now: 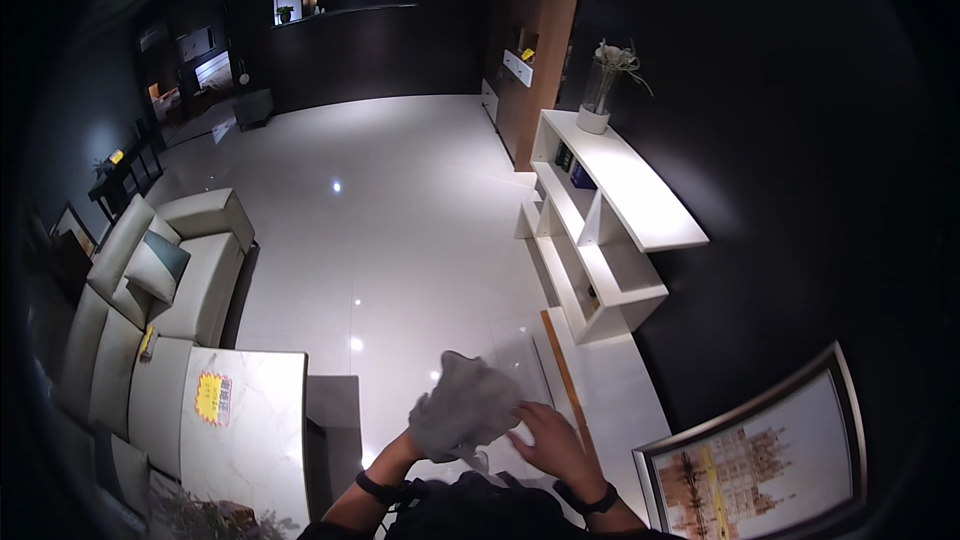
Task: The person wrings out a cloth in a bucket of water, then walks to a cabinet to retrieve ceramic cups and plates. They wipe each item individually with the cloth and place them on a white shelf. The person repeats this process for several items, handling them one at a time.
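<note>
A crumpled grey cloth [469, 405] is held up in front of my body, above the pale floor. It covers most of my left hand [415, 447], leaving the wrist and a small part near it visible. My right hand [551, 436] is at the cloth's right edge, fingertips against it and thumb apart from the fingers. Whether these fingertips pinch the fabric cannot be made out. Both wrists wear dark bands.
On my left are a marble-topped table [259, 390] bearing a price tag [213, 399] and a cream sofa [206, 262]. To my right stand a low white cabinet [615, 382], a white shelf unit [622, 187] with a glass vase [596, 101], and a framed picture [757, 457].
</note>
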A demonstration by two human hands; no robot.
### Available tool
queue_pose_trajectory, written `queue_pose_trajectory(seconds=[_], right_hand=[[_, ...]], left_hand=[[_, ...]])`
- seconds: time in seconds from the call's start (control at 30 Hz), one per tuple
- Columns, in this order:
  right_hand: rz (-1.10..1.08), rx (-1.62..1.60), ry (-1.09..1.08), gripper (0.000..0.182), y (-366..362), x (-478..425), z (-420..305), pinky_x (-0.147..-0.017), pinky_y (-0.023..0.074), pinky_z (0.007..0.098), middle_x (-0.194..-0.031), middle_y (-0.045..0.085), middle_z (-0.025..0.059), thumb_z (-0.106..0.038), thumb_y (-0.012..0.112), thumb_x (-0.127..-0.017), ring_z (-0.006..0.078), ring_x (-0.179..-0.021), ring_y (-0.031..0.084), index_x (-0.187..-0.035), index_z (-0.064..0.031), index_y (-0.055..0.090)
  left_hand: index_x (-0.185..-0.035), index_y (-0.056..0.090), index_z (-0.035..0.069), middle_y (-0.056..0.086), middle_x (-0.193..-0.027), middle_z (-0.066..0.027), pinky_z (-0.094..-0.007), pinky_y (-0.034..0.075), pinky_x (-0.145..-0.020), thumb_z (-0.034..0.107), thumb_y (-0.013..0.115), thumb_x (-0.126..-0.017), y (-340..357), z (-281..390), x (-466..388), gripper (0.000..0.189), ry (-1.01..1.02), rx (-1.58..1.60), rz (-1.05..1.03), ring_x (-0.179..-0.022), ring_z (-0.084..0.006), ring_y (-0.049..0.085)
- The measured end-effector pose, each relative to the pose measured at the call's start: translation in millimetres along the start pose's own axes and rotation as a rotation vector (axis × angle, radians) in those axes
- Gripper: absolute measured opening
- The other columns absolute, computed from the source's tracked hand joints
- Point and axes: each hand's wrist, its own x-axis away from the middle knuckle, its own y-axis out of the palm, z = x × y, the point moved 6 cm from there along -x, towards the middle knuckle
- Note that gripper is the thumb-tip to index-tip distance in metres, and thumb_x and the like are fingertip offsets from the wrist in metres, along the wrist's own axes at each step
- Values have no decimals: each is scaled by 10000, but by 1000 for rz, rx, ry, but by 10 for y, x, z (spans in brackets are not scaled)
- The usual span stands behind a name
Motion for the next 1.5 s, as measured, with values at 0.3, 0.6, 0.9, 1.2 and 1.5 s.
queue_pose_trajectory(seconds=[0.3,0.6,0.9,1.2,1.5], right_hand=[[-329,-471,-280,513,583,-3178,47,-848,544,356,-1166,653,182,-358,723,-914,308,-988,674,-1279,-21,595],[127,-443,-358,286,205,-6065,1044,-766,586,302,-1093,713,69,-178,773,-857,218,-906,717,-1117,-70,723],[412,-259,-179,345,107,-8366,2721,-894,514,422,-1152,617,134,-214,865,-668,324,-1131,577,-939,-51,728],[232,-310,-308,300,-246,-11593,3816,-937,467,418,-1222,630,140,-103,745,-786,304,-1087,613,-1084,-67,754],[-364,-1087,-426,272,72,-14675,4334,-920,496,330,-1135,669,118,-16,643,-905,233,-1064,632,-1166,-27,717]], left_hand=[[-861,698,113,618,-901,-78,-608,355,-954,488,720,-582,-752,-2454,-616,468,-272,-500,33,-977,-322,591],[-915,661,99,614,-959,-90,-426,461,-878,321,725,-656,-1721,-4953,-2329,348,-316,-569,-102,-956,-297,578],[-1127,629,75,619,-1119,-115,-426,472,-953,250,719,-784,-1444,-7591,-4587,395,-68,-337,2,-1060,-307,587],[-1270,583,26,617,-1227,-144,-421,449,-1039,223,641,-952,-2292,-10694,-5456,378,-668,127,510,-1145,-286,587],[-1299,530,52,606,-1188,-100,-400,497,-950,271,542,-1002,-2786,-13459,-5896,369,-805,1047,1280,-1066,-240,597]])
